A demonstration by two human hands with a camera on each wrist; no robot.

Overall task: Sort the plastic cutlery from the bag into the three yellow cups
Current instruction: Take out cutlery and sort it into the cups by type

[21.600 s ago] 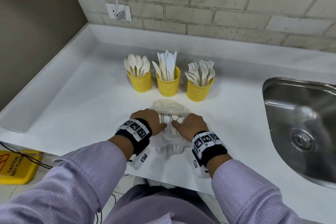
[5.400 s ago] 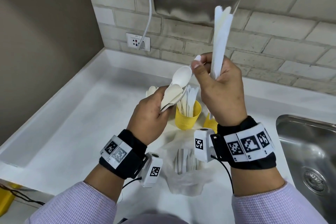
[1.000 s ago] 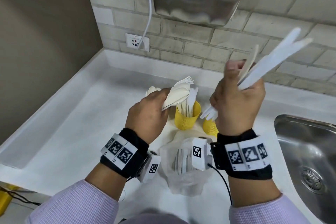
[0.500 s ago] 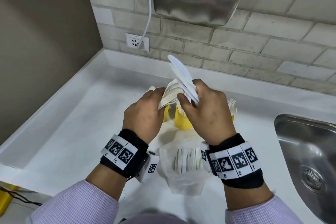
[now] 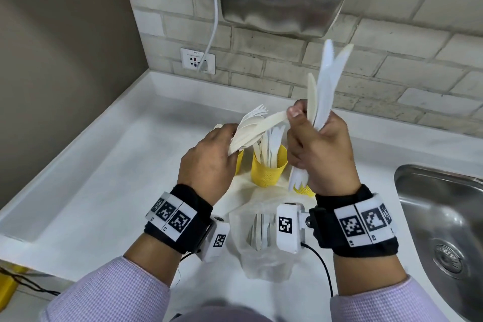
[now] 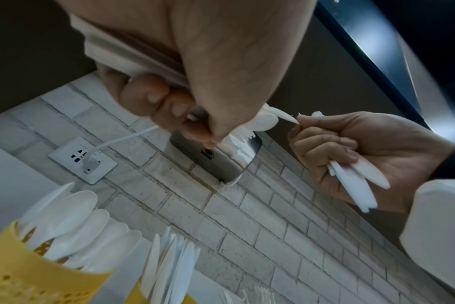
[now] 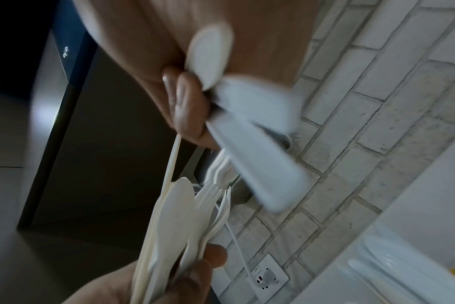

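Head view shows both hands raised above the white counter (image 5: 99, 191): the left hand (image 5: 209, 162) is curled round a fanned bundle of spoons and forks (image 5: 251, 125), while the right hand (image 5: 321, 154) grips a bunch of knives (image 5: 324, 91) pointing up, its thumb and forefinger pinching the tip of one piece sticking out of the left bundle. Below them the plastic bag (image 5: 264, 251) lies on the counter with more cutlery inside, just in front of the yellow cups (image 5: 266, 172); the middle cup holds knives, and the other two are largely hidden, so their contents are hard to read from here. A steel sink (image 5: 444, 222) sits at the right.
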